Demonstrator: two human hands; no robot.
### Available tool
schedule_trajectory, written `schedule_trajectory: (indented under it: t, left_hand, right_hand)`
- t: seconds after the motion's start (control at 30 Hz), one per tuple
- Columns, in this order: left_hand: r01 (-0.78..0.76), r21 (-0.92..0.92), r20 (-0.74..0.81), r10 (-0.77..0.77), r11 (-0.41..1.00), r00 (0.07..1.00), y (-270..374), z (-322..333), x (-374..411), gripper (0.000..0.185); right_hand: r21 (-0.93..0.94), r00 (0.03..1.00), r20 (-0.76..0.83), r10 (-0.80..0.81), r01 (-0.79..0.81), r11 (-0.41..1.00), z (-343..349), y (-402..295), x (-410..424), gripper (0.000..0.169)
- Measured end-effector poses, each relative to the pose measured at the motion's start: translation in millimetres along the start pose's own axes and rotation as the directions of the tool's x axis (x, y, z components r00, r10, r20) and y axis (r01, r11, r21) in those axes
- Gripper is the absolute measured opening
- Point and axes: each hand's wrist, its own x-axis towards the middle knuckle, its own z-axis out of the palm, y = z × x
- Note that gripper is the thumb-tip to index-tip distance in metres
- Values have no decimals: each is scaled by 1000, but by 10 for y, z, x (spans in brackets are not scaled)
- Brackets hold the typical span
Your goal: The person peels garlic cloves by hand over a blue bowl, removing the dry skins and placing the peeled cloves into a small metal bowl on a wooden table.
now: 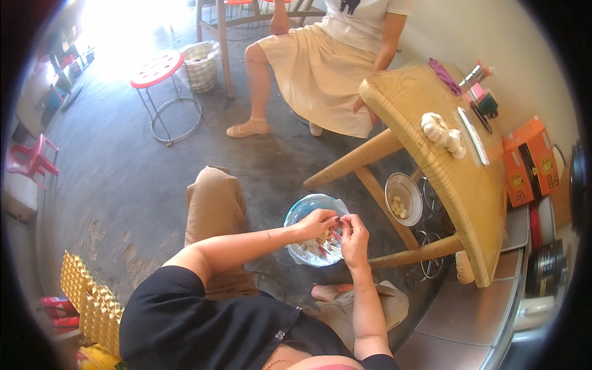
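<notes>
My left hand and my right hand meet above a blue waste bin with a plastic liner. Their fingertips pinch together around something small, mostly hidden by the fingers; I cannot tell what it is. Pale scraps and some red-and-white bits lie inside the bin under my hands. To the right, a bowl holds several pale pieces that look like peeled garlic cloves. Whole garlic bulbs rest on the wooden table above it.
A seated person in a beige skirt faces me, one hand by the table's corner. A red-topped stool and a lined wicker basket stand farther off. Table legs flank the bin's right. Egg trays are stacked at lower left.
</notes>
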Motion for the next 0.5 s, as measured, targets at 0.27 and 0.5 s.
schedule_trajectory:
  t: [0.27, 0.5]
  left_hand:
    - [-404, 496, -28, 479, 769, 877, 206, -29, -129, 11]
    - [-118, 156, -71, 131, 981, 989, 397, -22, -218, 21]
  right_hand:
    - [576, 821, 483, 305, -560, 595, -11, 436, -145, 18]
    - [200, 992, 102, 78, -97, 975, 5, -43, -75, 21]
